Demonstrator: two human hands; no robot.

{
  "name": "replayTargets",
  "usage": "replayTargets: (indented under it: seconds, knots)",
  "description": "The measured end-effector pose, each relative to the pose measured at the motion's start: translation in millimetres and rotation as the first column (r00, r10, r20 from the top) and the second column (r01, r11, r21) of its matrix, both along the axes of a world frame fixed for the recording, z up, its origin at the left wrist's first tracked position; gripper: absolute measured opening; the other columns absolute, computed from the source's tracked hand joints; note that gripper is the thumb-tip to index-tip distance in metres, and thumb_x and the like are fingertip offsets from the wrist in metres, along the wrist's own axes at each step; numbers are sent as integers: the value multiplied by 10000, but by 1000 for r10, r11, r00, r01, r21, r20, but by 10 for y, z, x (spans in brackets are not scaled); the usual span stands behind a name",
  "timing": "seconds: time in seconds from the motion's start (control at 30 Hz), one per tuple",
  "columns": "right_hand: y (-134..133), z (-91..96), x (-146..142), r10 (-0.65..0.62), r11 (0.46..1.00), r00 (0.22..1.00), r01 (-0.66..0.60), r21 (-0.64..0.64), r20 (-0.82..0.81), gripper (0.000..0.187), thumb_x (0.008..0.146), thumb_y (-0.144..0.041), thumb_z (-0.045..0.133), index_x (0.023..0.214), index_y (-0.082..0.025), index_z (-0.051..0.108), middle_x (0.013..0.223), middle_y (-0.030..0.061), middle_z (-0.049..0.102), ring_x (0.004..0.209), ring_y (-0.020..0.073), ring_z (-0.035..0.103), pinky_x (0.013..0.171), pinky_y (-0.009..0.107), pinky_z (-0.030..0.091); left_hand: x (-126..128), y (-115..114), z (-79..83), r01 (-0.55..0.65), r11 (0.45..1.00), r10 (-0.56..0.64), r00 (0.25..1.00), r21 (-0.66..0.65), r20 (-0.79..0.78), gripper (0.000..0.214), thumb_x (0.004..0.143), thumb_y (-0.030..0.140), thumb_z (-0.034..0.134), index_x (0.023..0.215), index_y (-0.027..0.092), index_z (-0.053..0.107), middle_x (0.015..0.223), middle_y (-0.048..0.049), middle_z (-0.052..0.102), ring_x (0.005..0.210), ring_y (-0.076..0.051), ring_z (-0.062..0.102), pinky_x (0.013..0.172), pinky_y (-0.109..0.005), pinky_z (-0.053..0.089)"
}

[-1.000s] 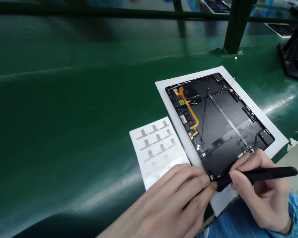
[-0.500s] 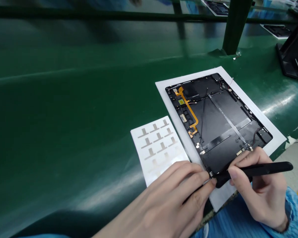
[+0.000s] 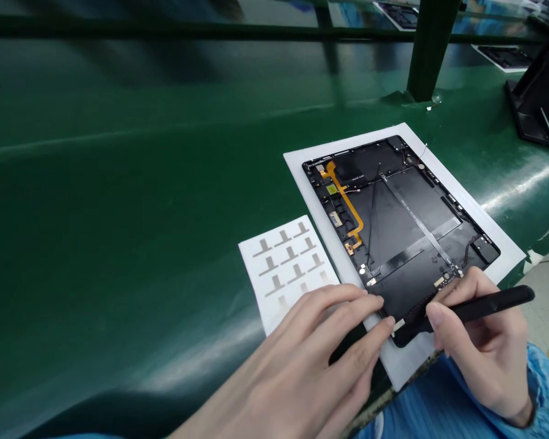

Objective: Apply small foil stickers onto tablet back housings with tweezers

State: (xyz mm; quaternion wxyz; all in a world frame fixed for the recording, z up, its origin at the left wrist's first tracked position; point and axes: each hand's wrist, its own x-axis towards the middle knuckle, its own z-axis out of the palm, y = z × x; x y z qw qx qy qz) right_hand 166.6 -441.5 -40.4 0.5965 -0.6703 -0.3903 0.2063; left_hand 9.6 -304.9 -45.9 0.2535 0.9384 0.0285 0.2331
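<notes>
A black tablet back housing (image 3: 405, 207) lies on a white sheet (image 3: 507, 253), with an orange flex cable (image 3: 348, 204) along its left side and a grey ribbon strip across it. At its near corner sits a small pale piece (image 3: 398, 327). My left hand (image 3: 311, 360) rests over that corner, fingers apart, one fingertip touching or just beside the pale piece. My right hand (image 3: 482, 341) grips black tweezers (image 3: 494, 303) at the near edge; their tips are hidden. Left of the housing, partly under my left hand, lies a white sheet of grey T-shaped stickers (image 3: 286, 259).
A green bench top (image 3: 132, 201) spreads to the left. Behind the housing rises a green post (image 3: 432, 55), with a black stand (image 3: 540, 103) at right. Other housings (image 3: 505, 56) lie further back. The bench's near edge runs under my hands.
My left fingers have spread and drawn back slightly, leaving the small pale piece visible at the corner. My right hand with the tweezers has shifted a little away from the left fingertips.
</notes>
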Motion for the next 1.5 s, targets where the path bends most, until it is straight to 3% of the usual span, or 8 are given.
replayTargets:
  seconds: [0.37, 0.57, 0.77, 1.03, 1.13, 1.27, 1.5]
  knots:
    - [-14, -11, -28, -3, 1000, 1000, 3, 13, 21, 203, 940, -113, 627, 772, -217, 580, 679, -28, 541, 557, 103, 517, 490, 215, 415, 44, -9, 53, -15, 999, 15, 1000, 46, -10, 292, 1039, 90, 396, 1095, 142, 679, 1123, -61, 690, 1232, -226, 535, 1054, -340, 517]
    - [-49, -51, -21, 66, 995, 993, -74, 71, 101, 174, 901, -71, 646, 887, -232, 582, 724, 4, 618, 602, 147, 607, 485, 240, 469, 74, 61, 92, 60, 990, -59, 998, 126, -11, 282, 1032, 99, 440, 1054, 126, 719, 1095, -52, 732, 1173, -205, 602, 1046, -305, 533]
    - [-59, -40, -7, 23, 995, 999, -27, 94, 45, 168, 864, -61, 678, 864, -223, 632, 744, 3, 669, 689, 149, 651, 627, 248, 542, 57, 0, 53, -9, 998, 6, 999, 58, 37, 302, 1063, 135, 407, 1043, 139, 709, 1081, -29, 732, 1177, -173, 598, 1119, -286, 456]
    - [-60, -18, 39, 127, 985, 987, -137, 103, 99, 176, 851, -55, 690, 890, -218, 636, 736, 26, 691, 677, 185, 700, 589, 266, 569, -6, 5, 0, 13, 995, -16, 999, 103, 33, 277, 1010, 93, 453, 1098, 159, 708, 1109, -22, 747, 1211, -187, 624, 1149, -340, 466]
    - [-67, -3, 81, 153, 984, 981, -163, 75, 123, 147, 874, -102, 700, 919, -219, 624, 759, 36, 695, 672, 188, 700, 562, 257, 570, -80, -31, -76, 1, 996, -3, 1000, 88, 28, 298, 968, 73, 482, 1121, 180, 714, 1182, -23, 728, 1314, -197, 564, 1213, -362, 403]
    - [-47, 68, 225, 299, 951, 950, -304, 52, 92, 109, 933, -149, 670, 977, -222, 603, 853, 48, 723, 710, 174, 717, 624, 249, 607, -107, -57, -121, 19, 993, -22, 999, 113, 29, 328, 956, 47, 476, 1135, 188, 712, 1219, 2, 721, 1374, -186, 517, 1270, -376, 303]
    - [85, 155, 386, 413, 908, 903, -419, 26, 118, 62, 978, -187, 621, 965, -219, 569, 867, 36, 708, 747, 154, 709, 658, 239, 592, -83, -78, -61, 2, 995, -1, 1000, 97, -7, 276, 996, 151, 488, 1082, 224, 740, 1137, -19, 752, 1287, -251, 609, 1200, -468, 425]
